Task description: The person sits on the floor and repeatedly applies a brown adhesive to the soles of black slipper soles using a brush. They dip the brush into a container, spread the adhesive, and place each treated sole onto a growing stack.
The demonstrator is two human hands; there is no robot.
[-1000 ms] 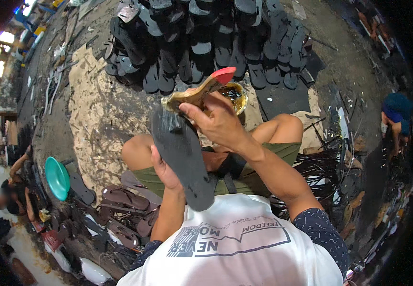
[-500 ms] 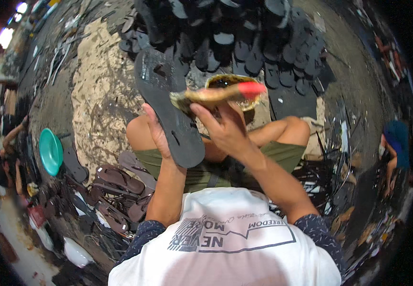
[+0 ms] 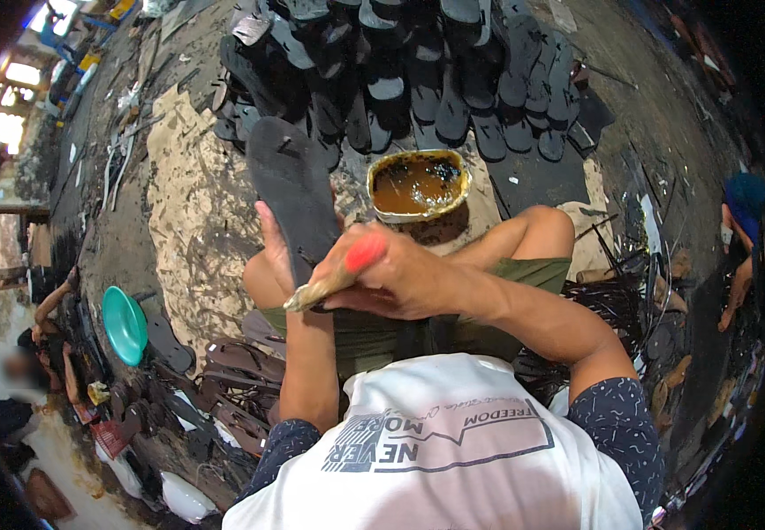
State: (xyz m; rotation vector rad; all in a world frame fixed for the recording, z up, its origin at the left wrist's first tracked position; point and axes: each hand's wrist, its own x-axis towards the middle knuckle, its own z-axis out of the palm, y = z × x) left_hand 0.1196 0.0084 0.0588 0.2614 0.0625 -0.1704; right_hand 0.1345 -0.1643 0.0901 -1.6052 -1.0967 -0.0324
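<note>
My left hand [image 3: 274, 258] supports a dark flip-flop sole [image 3: 292, 181] from beneath, its thumb along the left edge. The sole slants up and away from me, with a small hole near its far end. In my right hand [image 3: 409, 276] is a brush [image 3: 331, 281] with a red-tipped handle; its pale, glue-smeared end points down toward my left wrist. The right hand covers the near end of the sole, and whether its fingers touch the sole is hidden. Beyond my hands stands a tub [image 3: 420, 212] of brown, shiny liquid, its rim caked.
Many dark flip-flops [image 3: 427, 71] are heaped beyond the tub. Stained cardboard [image 3: 193, 221] covers the floor at left, near a green basin [image 3: 124, 327]. Brown flip-flops [image 3: 241, 360] lie by my left knee, dark strips [image 3: 590, 322] by my right. Other people sit at both sides.
My right hand and brush have come back from near the tub to the sole's near end, the brush turning toward my wrist. The sole's glossy far end now looks matte.
</note>
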